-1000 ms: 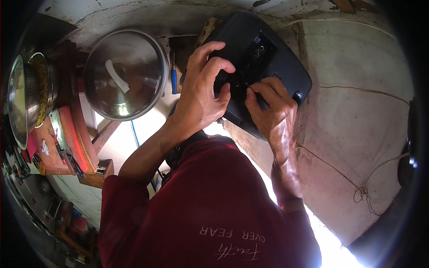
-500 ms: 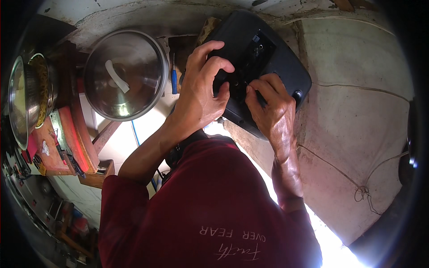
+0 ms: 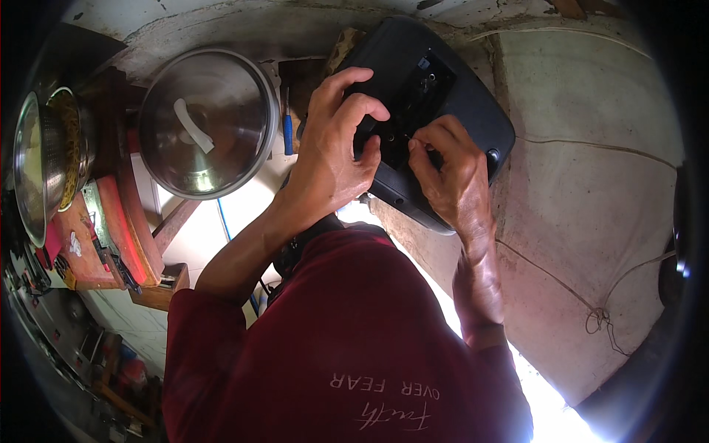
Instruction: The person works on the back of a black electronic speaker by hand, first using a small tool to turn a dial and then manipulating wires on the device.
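Observation:
A black plastic case [image 3: 476, 111] with rounded corners, its kind not clear, leans at the top centre. Small fittings and a socket show in its recessed panel [image 3: 436, 77]. My left hand [image 3: 332, 144] rests against the case's left side, fingers curved and apart, with thumb and index finger spread near the panel. On the other side my right hand [image 3: 456, 170] pinches thumb and index finger together at the panel's lower end. A tiny dark tip shows at those fingertips, too small to name.
A blue-handled screwdriver [image 3: 288, 133] lies left of the case. Beside it is a round metal lid [image 3: 244, 81] with a white handle. Farther left, a metal colander [image 3: 53, 162] stands above a wooden shelf [image 3: 151, 251] with tools. A cord [image 3: 550, 277] crosses the right wall.
My right hand has shifted slightly, its fingers curling tighter around the pinch. The case's lower edge has moved a little. My left hand stays nearly still.

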`<state>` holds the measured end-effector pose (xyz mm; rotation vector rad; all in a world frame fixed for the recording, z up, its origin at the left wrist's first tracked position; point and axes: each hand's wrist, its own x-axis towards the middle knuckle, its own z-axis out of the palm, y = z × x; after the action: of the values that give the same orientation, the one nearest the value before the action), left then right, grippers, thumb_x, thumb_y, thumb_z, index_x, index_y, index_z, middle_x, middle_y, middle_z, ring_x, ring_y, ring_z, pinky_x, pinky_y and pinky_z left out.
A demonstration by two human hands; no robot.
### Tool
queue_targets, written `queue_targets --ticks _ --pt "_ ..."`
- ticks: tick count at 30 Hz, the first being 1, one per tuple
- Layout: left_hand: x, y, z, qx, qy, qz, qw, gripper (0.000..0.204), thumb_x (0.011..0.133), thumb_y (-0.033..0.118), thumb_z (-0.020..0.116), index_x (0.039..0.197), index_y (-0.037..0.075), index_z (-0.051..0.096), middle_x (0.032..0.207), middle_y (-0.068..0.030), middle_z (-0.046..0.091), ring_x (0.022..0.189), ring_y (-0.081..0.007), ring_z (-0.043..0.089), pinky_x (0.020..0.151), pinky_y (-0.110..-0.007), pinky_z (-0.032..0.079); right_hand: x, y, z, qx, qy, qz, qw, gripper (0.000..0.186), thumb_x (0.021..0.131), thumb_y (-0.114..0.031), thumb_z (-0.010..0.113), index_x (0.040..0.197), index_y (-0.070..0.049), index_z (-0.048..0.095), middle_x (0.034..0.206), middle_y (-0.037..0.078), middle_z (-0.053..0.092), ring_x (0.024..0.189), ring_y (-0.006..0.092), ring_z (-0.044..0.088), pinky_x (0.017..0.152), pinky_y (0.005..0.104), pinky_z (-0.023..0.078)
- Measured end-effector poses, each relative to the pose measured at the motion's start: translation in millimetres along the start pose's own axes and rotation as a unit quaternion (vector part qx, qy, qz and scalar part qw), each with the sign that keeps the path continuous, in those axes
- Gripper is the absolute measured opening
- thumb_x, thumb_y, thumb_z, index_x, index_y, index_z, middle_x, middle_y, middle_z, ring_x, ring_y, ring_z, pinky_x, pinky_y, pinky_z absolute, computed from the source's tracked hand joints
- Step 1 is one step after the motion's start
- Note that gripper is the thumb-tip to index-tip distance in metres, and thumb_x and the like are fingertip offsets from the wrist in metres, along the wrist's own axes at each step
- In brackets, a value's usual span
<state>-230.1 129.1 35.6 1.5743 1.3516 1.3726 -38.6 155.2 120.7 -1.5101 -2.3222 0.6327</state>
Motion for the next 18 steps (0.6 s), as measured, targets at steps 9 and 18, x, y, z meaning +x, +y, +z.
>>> queue_targets --ticks 9,18 --pt "-1.8 -1.2 5.6 0.013 0.005 0.011 1.0 0.042 0.077 -0.007 0.087 0.111 0.013 0.072 0.156 -0.0125 0.054 0.145 -0.0379 0.052 0.118 -0.049 0.046 8.0 -2.3 -7.7 0.029 -0.044 0.053 0.997 0.009 0.093 -0.003 0.077 0.099 0.003 0.075 0.091 0.015 0.069 0.077 0.0292 0.073 0.068 0.0397 0.056" --pt "1.0 3.9 8.0 0.041 0.002 0.019 0.999 0.035 0.076 0.001 0.092 0.103 0.014 0.075 0.155 -0.0103 0.055 0.143 -0.0394 0.052 0.117 -0.05 0.045 9.9 -3.4 -10.5 0.016 -0.062 0.058 0.996 0.009 0.096 -0.006 0.076 0.099 0.003 0.074 0.09 0.016 0.067 0.077 0.0309 0.071 0.069 0.0422 0.055"
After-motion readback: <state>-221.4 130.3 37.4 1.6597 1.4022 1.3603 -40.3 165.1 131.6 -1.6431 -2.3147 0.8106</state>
